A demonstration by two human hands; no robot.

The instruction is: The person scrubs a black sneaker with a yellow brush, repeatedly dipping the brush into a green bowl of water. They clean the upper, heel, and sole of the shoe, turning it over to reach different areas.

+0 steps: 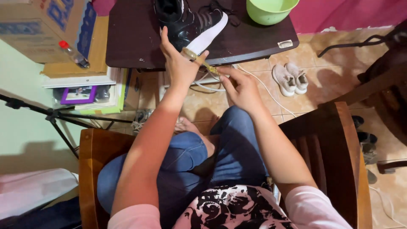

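A slim tool with a translucent yellow handle [200, 60] is held in the air just in front of the near edge of the dark brown wooden surface [135, 38]. Its long axis runs diagonally, the handle end up-left near the black high-top shoe with a white sole [193, 25], the other end down-right. The left hand [180, 63] wraps the handle end, thumb and fingers [164, 40] closed around it; the right hand [241, 89] pinches the lower end between thumb and forefinger. The shoe lies on the surface with its sole facing the person. A green plastic bowl [269, 9] sits at the surface's far right.
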